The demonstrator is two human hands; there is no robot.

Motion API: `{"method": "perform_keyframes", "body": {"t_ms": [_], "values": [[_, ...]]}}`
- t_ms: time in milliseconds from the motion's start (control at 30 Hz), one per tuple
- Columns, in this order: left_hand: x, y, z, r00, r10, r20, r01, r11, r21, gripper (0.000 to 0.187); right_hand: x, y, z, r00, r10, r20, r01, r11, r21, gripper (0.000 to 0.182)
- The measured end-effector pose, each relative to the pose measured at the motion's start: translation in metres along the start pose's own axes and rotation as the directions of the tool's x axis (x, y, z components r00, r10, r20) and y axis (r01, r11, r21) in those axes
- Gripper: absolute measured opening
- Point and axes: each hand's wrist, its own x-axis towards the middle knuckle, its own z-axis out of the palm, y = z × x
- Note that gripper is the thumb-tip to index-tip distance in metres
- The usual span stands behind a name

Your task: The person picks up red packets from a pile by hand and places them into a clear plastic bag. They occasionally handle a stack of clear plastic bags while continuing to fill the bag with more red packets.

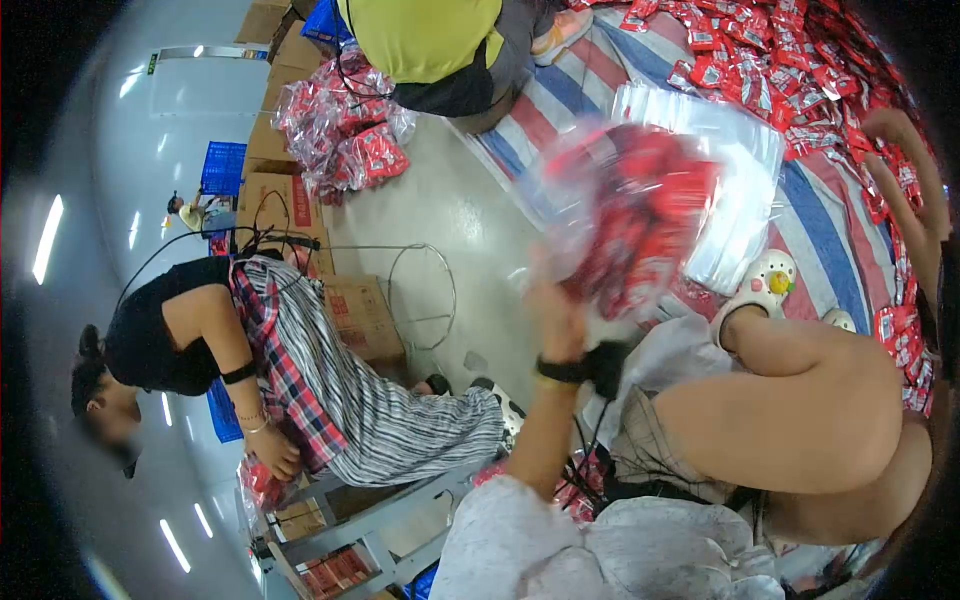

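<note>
My left hand (562,318), with a black band at the wrist, grips the lower end of a clear plastic bag (640,215) filled with red packets. Both hand and bag are smeared by motion. Beyond the bag, a stack of flat clear plastic bags (735,165) lies on the striped sheet (605,75). At the right edge my right hand (908,175) is raised with its fingers apart and nothing seen in them, close to a large heap of loose red packets (770,50).
A co-worker in striped trousers (400,425) sits to the left, a hand at a red packet bag (262,485). Another person in a yellow-green top (425,35) is at the top, near filled bags (345,130). Cardboard boxes (360,315) and a wire hoop (450,300) stand between.
</note>
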Motion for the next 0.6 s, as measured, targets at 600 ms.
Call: {"method": "perform_keyframes", "body": {"t_ms": [600], "values": [[-0.069, -0.095, -0.261, 0.753, -0.461, -0.470, 0.623, 0.270, 0.734, 0.028, -0.263, 0.178, -0.056, 0.584, 0.476, -0.658, -0.638, 0.770, -0.010, 0.026]]}}
